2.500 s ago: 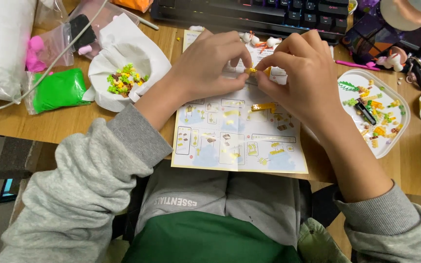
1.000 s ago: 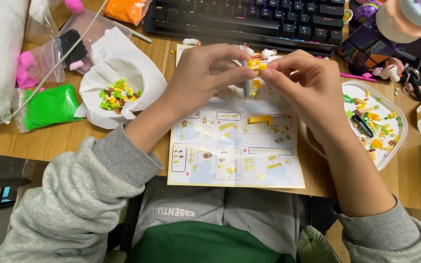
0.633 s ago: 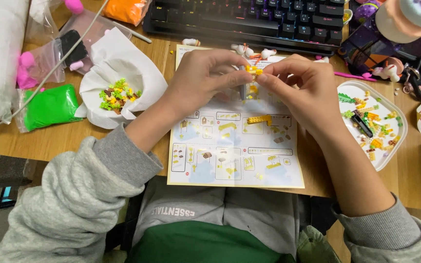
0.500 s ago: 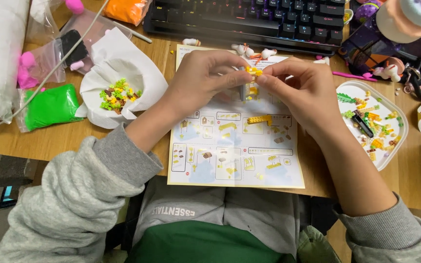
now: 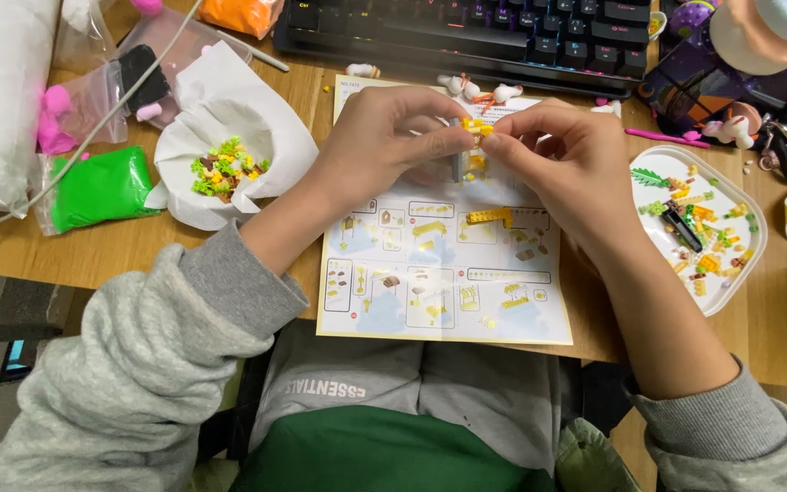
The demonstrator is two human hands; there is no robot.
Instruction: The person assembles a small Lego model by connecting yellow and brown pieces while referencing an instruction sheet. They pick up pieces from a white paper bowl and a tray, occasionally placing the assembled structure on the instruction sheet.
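My left hand (image 5: pixel 384 146) and my right hand (image 5: pixel 567 159) meet above an instruction sheet (image 5: pixel 439 273) on the wooden desk. Between their fingertips they pinch a small yellow brick assembly (image 5: pixel 473 128). A grey piece hangs just under it, partly hidden by my fingers. A small orange-yellow brick piece (image 5: pixel 489 216) lies on the sheet below my hands. Both arms wear grey sleeves.
A white paper bowl (image 5: pixel 257 128) with green, yellow and brown bricks sits at left. A clear tray (image 5: pixel 730 278) of mixed bricks lies at right. A dark keyboard (image 5: pixel 466 32) runs along the back. Green (image 5: pixel 97 187), pink and orange bags lie at far left.
My hands lifted slightly off the sheet and stayed pressed together on the yellow assembly; the view shifted a little. The orange-yellow piece on the sheet has not moved.
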